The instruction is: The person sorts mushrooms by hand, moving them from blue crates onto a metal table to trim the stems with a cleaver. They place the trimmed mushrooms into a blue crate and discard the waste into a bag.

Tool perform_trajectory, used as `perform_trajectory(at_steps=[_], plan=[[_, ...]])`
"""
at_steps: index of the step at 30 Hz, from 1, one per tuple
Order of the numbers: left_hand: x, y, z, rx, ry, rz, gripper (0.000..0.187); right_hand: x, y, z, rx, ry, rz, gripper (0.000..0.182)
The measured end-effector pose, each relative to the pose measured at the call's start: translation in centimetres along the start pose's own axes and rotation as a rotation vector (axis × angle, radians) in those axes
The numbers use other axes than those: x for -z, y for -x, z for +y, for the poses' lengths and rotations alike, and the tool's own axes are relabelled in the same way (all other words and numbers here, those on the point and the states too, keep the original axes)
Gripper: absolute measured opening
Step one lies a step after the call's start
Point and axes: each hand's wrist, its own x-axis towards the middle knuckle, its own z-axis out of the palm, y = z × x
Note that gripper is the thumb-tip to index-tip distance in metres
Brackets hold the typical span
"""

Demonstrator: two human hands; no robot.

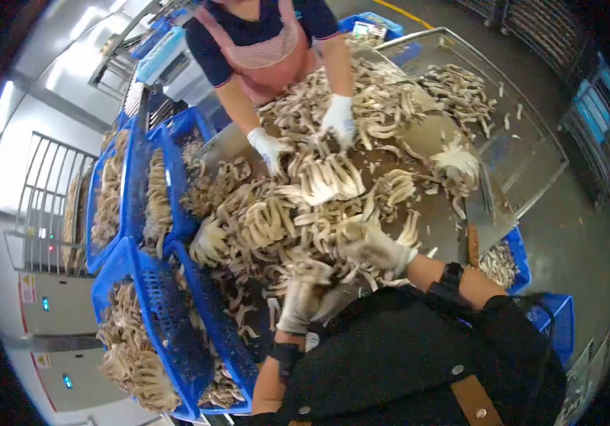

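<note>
Pale mushrooms (266, 221) lie heaped over a metal table (443, 227). My left hand (300, 302), in a whitish glove, is at the near edge of the heap, its fingers curled around a mushroom clump (305, 270). To its right, my right hand (374, 248), also gloved, reaches into the heap; motion blur hides its fingers and anything between them. Both wrists wear dark bands. Beyond my hands a large cut clump (326, 179) lies on the pile. A knife with a wooden handle (472, 246) rests on the table to the right.
A co-worker in a pink apron (269, 57) stands across the table, both gloved hands in the mushrooms. Blue crates (150, 312) of mushrooms line the left side. Another blue crate (521, 259) is below the table's right edge. A metal-framed tray (525, 153) extends at the upper right.
</note>
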Motion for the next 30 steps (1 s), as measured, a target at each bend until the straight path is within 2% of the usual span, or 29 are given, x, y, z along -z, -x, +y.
perform_trajectory(at_steps=[1, 2, 4, 5, 6, 7, 8, 9, 10, 11, 12, 13, 14, 16, 17, 18, 19, 20, 21, 22, 23, 24, 25, 26, 28, 29, 30], plan=[[2.2, -0.9, -0.9, 0.105, 0.101, 0.059, 0.023, -0.4, 0.2, -2.4, -0.061, -0.212, 0.095, 0.036], [3.4, -1.7, -2.4, -0.074, -0.495, -0.138, 0.022, 1.2, -1.2, 1.0, 0.435, 0.376, -0.049, 0.038], [2.4, -1.8, -2.9, 0.038, -0.851, -0.054, 0.022, 1.2, -1.2, 0.4, 0.084, 0.578, -0.339, 0.047], [3.7, -2.1, -2.9, -0.112, -1.149, -0.046, 0.023, 2.9, -1.5, 1.1, -0.043, 0.493, -0.289, 0.050], [6.1, -2.3, -2.9, -0.262, -1.441, -0.035, 0.024, 4.8, -1.3, -1.3, -0.094, 0.663, -0.247, 0.055], [5.5, -1.7, -2.4, -0.051, -0.949, 0.094, 0.024, 6.7, -1.2, -3.7, -0.152, 0.831, -0.215, 0.060], [4.9, -1.2, -1.8, 0.058, -0.429, 0.294, 0.024, 8.9, -0.8, -4.6, -0.209, 0.955, 0.169, 0.067], [4.7, -1.3, -1.8, 0.030, -0.350, 0.335, 0.021, 11.0, -0.2, -4.8, -0.138, 1.306, 0.384, 0.068], [5.2, -1.6, -2.4, 0.018, -0.426, 0.302, 0.021, 12.3, 0.1, -4.6, -0.137, 1.567, 0.441, 0.067], [6.0, -1.8, -3.1, 0.009, -0.506, 0.269, 0.021, 15.5, -0.1, 0.2, 0.022, 1.874, 0.505, 0.071], [6.2, -2.0, -3.4, -0.111, -0.579, 0.293, 0.022, 18.1, -0.5, 2.8, -0.171, 1.796, 0.405, 0.074], [6.4, -2.6, -3.3, -0.239, -0.654, 0.313, 0.024, 18.8, -1.1, 2.6, -0.352, 1.708, 0.314, 0.078], [6.5, -3.3, -3.1, -0.372, -0.728, 0.331, 0.025, 19.4, -1.3, 2.4, -0.387, 1.577, 0.369, 0.079], [3.6, -3.3, -0.3, -0.272, -0.357, 0.422, 0.034, 17.3, -0.8, -0.1, -0.458, 1.313, 0.445, 0.081], [0.0, -2.7, 1.8, -0.203, -0.026, 0.439, 0.037, 17.5, -0.5, 1.9, -0.285, 1.084, 0.524, 0.082], [1.5, -2.8, 0.5, -0.138, -0.223, 0.369, 0.039, 18.2, -0.3, 4.9, -0.114, 0.852, 0.593, 0.082], [1.5, -3.0, 0.3, -0.076, -0.415, 0.295, 0.042, 16.1, 0.5, 3.6, -0.021, 0.696, 0.615, 0.083], [0.3, -3.4, -0.6, -0.299, -0.615, 0.238, 0.054, 13.9, 1.2, 2.2, 0.074, 0.541, 0.627, 0.084], [-0.8, -3.5, -1.5, -0.298, -0.621, 0.194, 0.062, 8.2, 2.0, -2.5, 0.087, 0.458, 0.603, 0.084], [-2.0, -3.7, -2.3, -0.297, -0.626, 0.150, 0.070, 5.7, 1.5, -1.5, 0.111, 0.597, 0.559, 0.083], [-2.2, -4.5, -3.5, -0.328, -0.440, 0.106, 0.071, 3.8, 1.4, -0.2, 0.140, 0.735, 0.514, 0.081], [-1.4, -4.7, -4.2, -0.320, -0.524, 0.078, 0.064, 2.6, 1.5, 2.1, 0.144, 0.923, 0.352, 0.077], [-0.9, -4.8, -4.3, -0.315, -0.609, 0.047, 0.058, 1.0, 1.2, 1.6, 0.150, 1.108, 0.186, 0.073], [-0.5, -4.7, -4.2, -0.258, -0.395, 0.029, 0.049, 0.8, 1.4, 0.4, 0.047, 0.980, 0.221, 0.060], [-0.5, -4.4, -3.1, -0.153, 0.052, 0.028, 0.034, 1.3, 2.3, -3.6, -0.009, 0.680, 0.270, 0.053], [0.4, -4.1, -3.3, 0.025, 0.394, 0.012, 0.029, 1.4, 2.5, -4.3, -0.038, 0.527, 0.294, 0.049], [-0.3, -3.5, -2.7, -0.035, 0.360, 0.027, 0.032, 1.1, 2.4, -4.2, 0.061, 0.451, 0.347, 0.041]])
